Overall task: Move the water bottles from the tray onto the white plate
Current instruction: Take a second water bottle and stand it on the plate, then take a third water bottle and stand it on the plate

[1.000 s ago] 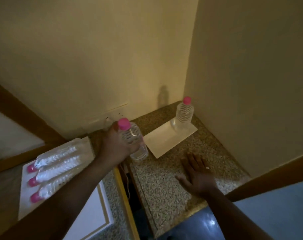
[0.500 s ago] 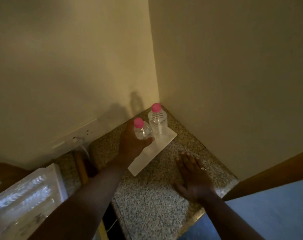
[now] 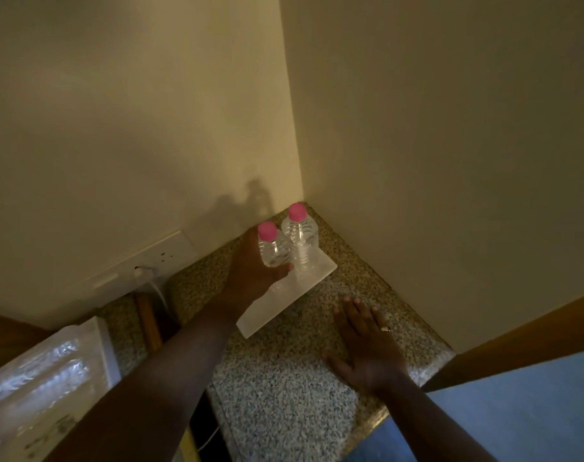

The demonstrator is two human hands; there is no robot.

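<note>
Bottle two going down beside the first

Grip first: your left hand (image 3: pixel 255 273) is wrapped around the lower body of a small clear plastic water bottle with a pink cap (image 3: pixel 271 250), fingers curled under and behind it, thumb toward the near side. The bottle is upright, and its base looks to be at or just above the plate; your hand hides whether it has touched down. Lower it straight and keep it vertical, because a tall, light bottle will tip if the base lands on an edge. Let go only once you feel it seated, and peel your fingers away to the left so you don't brush its neighbour.

That neighbour, a second clear pink-capped water bottle (image 3: pixel 300 240), stands upright just beside the held one on the right, near the far corner of the flat white rectangular plate (image 3: pixel 284 303). The plate's near half is bare, so there is room for more.

Your right hand (image 3: pixel 364 345) lies flat and open, fingers spread, on the speckled granite worktop (image 3: pixel 284 388), holding nothing and apart from the plate.

Further left, the white tray (image 3: pixel 107 348) carries more clear bottles (image 3: pixel 37 378) lying on their sides, too blurred to count.
</note>
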